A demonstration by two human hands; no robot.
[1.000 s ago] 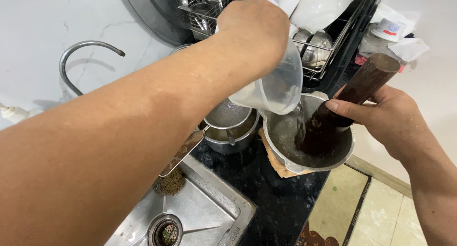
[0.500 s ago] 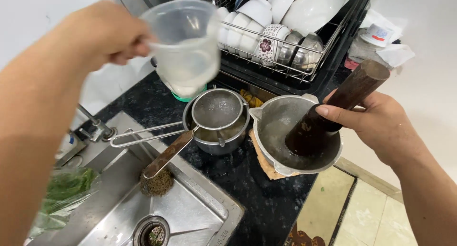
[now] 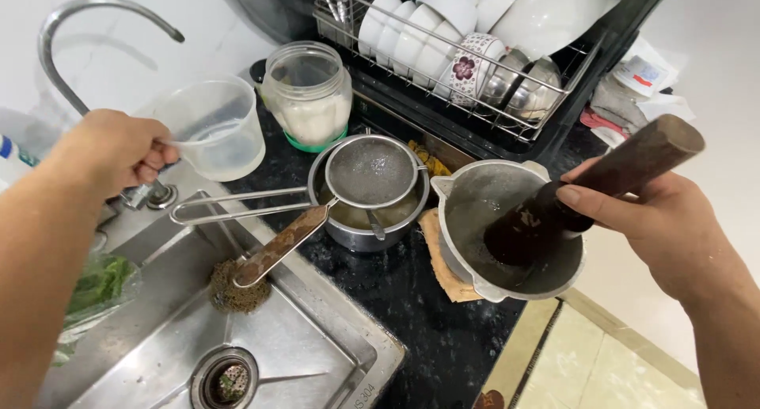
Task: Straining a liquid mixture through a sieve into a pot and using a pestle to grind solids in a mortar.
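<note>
Now pestle (image 3: 586, 191) in mortar (image 3: 475, 211), handle up-right.

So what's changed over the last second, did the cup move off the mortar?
Yes. The left hand carried the clear plastic cup away from above the metal mortar and over to the tap side of the sink; it is now upright. The right hand kept its grip on the wooden pestle in the mortar. The strainer stayed on the pot.
</note>
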